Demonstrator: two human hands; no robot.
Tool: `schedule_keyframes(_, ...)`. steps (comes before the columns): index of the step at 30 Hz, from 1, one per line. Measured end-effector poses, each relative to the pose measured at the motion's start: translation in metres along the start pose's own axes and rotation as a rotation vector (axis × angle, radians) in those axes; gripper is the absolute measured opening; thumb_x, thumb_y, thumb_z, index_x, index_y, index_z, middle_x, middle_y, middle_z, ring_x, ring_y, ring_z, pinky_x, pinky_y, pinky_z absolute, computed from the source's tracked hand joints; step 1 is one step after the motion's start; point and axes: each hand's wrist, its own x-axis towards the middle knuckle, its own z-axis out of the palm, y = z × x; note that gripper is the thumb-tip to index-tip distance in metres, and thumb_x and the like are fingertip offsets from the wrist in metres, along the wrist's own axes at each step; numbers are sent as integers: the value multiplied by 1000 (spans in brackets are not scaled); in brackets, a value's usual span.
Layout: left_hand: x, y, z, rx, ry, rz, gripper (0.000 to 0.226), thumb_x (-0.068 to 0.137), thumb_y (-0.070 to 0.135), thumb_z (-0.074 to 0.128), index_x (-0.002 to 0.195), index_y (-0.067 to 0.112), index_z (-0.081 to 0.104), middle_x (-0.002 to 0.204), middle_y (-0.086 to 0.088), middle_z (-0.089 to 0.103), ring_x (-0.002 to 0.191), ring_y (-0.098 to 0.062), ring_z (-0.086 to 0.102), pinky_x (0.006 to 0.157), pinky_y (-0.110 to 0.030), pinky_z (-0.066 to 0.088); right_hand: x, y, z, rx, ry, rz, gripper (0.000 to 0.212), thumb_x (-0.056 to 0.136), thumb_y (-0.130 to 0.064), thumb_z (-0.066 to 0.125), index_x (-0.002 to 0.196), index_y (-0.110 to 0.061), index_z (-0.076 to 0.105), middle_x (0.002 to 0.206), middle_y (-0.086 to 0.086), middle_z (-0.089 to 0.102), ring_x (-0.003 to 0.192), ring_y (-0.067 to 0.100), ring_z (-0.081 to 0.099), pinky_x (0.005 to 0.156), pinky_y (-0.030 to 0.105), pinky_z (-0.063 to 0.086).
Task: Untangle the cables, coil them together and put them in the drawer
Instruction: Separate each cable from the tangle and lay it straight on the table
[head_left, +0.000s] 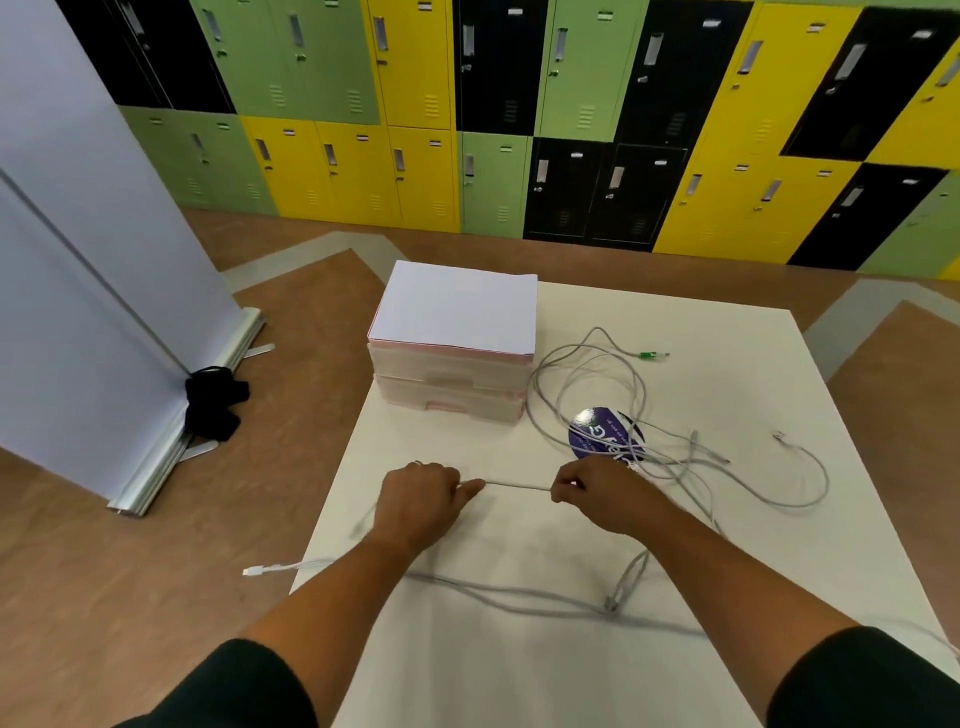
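Note:
Several grey and white cables (623, 395) lie tangled on the white table (727, 545), looping to the right of a small white drawer unit (452, 384) whose two drawers are closed. My left hand (415, 504) and my right hand (597, 493) each pinch the same grey cable, which runs taut and straight between them (517, 486). One cable end with a green plug (649, 355) lies at the far side. A white plug (254, 570) hangs past the table's left edge. More cable (519, 592) trails under my forearms.
A round purple sticker or disc (597, 431) sits under the tangle. A white standing banner (104, 260) with a black cloth (213, 400) at its foot stands left on the brown floor. Coloured lockers (519, 130) line the far wall.

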Motion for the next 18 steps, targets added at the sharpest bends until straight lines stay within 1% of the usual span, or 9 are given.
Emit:
schedule_keyframes(1, -1, -7, -1, 36, 6, -1, 63, 96, 70, 26, 61, 21, 42, 67, 3, 61, 70, -22, 59, 58, -31, 32, 0, -3, 2, 0, -27, -12, 18, 96, -30, 55, 94, -25, 73, 72, -10, 63, 64, 5, 58, 62, 23, 44)
schedule_keyframes(2, -4, -15, -1, 67, 10, -2, 63, 96, 70, 25, 61, 21, 41, 68, 2, 63, 72, -23, 61, 58, -31, 32, 1, -7, 5, -1, -53, -29, 19, 97, -29, 55, 95, -26, 73, 76, -11, 65, 68, 6, 60, 64, 23, 45)
schedule_keyframes(4, -8, -30, 0, 114, 13, 3, 64, 96, 70, 23, 60, 21, 41, 70, 0, 66, 72, -26, 62, 58, -32, 31, 2, -11, 10, 11, -92, -53, 20, 97, -31, 54, 98, -27, 73, 90, -9, 70, 82, 11, 65, 75, 27, 50)
schedule_keyframes(5, -11, -39, 0, 128, 16, 5, 64, 96, 69, 23, 60, 21, 41, 70, 0, 66, 73, -26, 62, 58, -32, 32, 2, -13, 13, 11, -109, -59, 20, 98, -32, 54, 99, -27, 73, 94, -8, 70, 86, 12, 65, 78, 30, 50)
schedule_keyframes(9, -25, -67, 5, 148, -25, -4, 61, 98, 66, 23, 63, 22, 44, 77, 2, 66, 82, -25, 61, 64, -35, 32, 3, -19, 24, -16, -141, -66, 21, 98, -35, 54, 103, -27, 73, 96, -7, 68, 86, 12, 62, 77, 29, 47)
schedule_keyframes(11, -31, -72, 12, 124, -45, -5, 56, 99, 63, 24, 67, 24, 47, 81, 2, 63, 86, -24, 57, 69, -37, 30, 3, -21, 27, -26, -154, -72, 22, 98, -34, 53, 104, -26, 72, 93, -8, 67, 82, 10, 60, 72, 26, 45)
schedule_keyframes(14, -37, -73, 26, 30, -6, -45, 45, 102, 55, 28, 78, 26, 54, 85, 3, 59, 90, -26, 55, 73, -39, 32, 3, -22, 30, -49, -161, -84, 22, 99, -32, 52, 105, -25, 72, 86, -13, 61, 78, 8, 57, 64, 21, 40)
schedule_keyframes(16, -40, -73, 34, -38, 35, -64, 39, 102, 49, 25, 89, 27, 54, 89, 5, 60, 89, -26, 54, 73, -39, 32, 2, -22, 30, -45, -161, -75, 22, 99, -32, 53, 104, -24, 73, 88, -11, 63, 80, 9, 59, 66, 22, 43)
schedule_keyframes(18, -43, -73, 36, -94, 78, -77, 35, 100, 45, 23, 94, 28, 52, 91, 8, 61, 85, -24, 52, 73, -39, 30, 3, -21, 30, -31, -158, -54, 22, 99, -32, 53, 104, -25, 73, 93, -8, 68, 85, 12, 63, 74, 27, 47)
